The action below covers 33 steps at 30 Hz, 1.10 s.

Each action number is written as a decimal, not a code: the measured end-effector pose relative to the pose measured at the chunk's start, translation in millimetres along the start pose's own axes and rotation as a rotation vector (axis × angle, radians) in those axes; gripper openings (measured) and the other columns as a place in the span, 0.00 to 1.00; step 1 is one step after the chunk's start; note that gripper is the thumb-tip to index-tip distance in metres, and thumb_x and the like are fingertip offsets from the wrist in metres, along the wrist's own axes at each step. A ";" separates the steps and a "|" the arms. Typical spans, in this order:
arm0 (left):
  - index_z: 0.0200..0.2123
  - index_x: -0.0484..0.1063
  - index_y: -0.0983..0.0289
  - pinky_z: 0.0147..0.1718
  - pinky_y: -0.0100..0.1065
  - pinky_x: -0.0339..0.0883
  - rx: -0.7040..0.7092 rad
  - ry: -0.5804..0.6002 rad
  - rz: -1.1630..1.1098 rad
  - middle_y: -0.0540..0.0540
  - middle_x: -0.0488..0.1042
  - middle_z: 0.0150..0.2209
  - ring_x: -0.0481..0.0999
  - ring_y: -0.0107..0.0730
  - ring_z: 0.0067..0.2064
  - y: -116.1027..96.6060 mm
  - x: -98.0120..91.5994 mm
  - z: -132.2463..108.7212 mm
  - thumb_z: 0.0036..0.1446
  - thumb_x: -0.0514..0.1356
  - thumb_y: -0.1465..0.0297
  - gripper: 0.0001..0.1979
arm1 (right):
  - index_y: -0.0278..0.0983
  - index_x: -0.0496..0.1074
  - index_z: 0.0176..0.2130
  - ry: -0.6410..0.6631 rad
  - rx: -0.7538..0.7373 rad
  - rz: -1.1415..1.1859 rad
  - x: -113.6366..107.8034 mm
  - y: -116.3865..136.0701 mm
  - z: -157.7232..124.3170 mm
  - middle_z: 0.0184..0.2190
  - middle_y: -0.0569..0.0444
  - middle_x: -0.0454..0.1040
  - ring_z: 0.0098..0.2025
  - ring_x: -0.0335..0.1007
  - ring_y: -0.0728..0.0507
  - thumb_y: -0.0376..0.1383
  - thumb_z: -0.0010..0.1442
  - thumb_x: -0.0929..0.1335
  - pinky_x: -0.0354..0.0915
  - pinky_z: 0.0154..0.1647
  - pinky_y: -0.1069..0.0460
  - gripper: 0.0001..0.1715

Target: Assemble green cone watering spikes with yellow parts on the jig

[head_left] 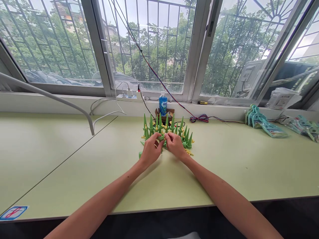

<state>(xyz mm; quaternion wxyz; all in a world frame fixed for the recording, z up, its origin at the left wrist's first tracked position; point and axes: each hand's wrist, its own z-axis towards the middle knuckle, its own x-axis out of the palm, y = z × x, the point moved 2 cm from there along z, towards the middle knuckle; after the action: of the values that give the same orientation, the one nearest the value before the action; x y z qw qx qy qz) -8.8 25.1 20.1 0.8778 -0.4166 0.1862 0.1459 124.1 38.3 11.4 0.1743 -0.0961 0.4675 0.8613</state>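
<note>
My left hand point(152, 148) is closed on a green cone piece point(161, 136), its round rim facing up between the two hands. The fingers of my right hand point(175, 145) are pinched together at the right side of that rim; whatever they hold is too small to make out. Just beyond my hands, several green cones point(151, 125) stand points up on the table, with small yellow parts among them. Some yellow pieces point(189, 152) lie beside my right wrist, and a green piece point(140, 155) lies left of my left hand.
Behind the cones are a blue bottle point(162, 105) and a brown box point(170, 113). A cable bundle point(199, 118) lies at the back of the table point(224, 166). Bagged teal items point(274, 128) are at the right. A grey tube point(74, 107) arches over the left side.
</note>
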 end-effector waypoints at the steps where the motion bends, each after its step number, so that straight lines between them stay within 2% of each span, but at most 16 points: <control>1: 0.37 0.65 0.61 0.22 0.27 0.62 -0.001 -0.002 0.000 0.48 0.67 0.25 0.68 0.26 0.23 -0.8 0.0 -0.1 0.58 0.55 0.63 0.08 | 0.39 0.60 0.24 0.000 0.000 0.001 0.0 0.4 -0.1 0.14 0.61 0.57 0.18 0.53 0.49 0.46 0.64 0.59 0.49 0.22 0.53 0.21; 8: 0.42 0.61 0.60 0.22 0.27 0.62 -0.046 -0.005 -0.040 0.50 0.70 0.32 0.68 0.23 0.22 -5.8 0.0 -0.8 0.59 0.55 0.59 0.12 | 0.39 0.59 0.25 -0.015 -0.011 0.010 -0.1 1.9 0.2 0.14 0.61 0.57 0.19 0.53 0.49 0.46 0.64 0.59 0.49 0.22 0.53 0.20; 15: 0.43 0.60 0.60 0.20 0.27 0.60 -0.089 -0.002 -0.065 0.49 0.68 0.31 0.66 0.23 0.21 -4.4 0.7 -1.3 0.61 0.51 0.56 0.14 | 0.39 0.59 0.24 -0.020 -0.041 -0.009 0.8 -0.5 0.3 0.15 0.60 0.58 0.20 0.53 0.49 0.46 0.64 0.59 0.50 0.23 0.53 0.20; 33: 0.43 0.60 0.60 0.17 0.26 0.58 -0.109 -0.020 -0.113 0.51 0.66 0.35 0.65 0.20 0.19 0.7 2.4 -0.7 0.61 0.52 0.56 0.15 | 0.39 0.59 0.24 0.000 -0.035 -0.009 1.2 0.6 -0.1 0.15 0.60 0.58 0.19 0.52 0.49 0.45 0.64 0.59 0.49 0.23 0.53 0.20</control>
<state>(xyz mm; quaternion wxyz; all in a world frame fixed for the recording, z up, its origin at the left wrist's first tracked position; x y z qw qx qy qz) -7.1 25.1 18.2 0.8626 -0.4719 0.1455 0.1102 122.8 38.2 11.4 0.1764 -0.1011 0.4517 0.8687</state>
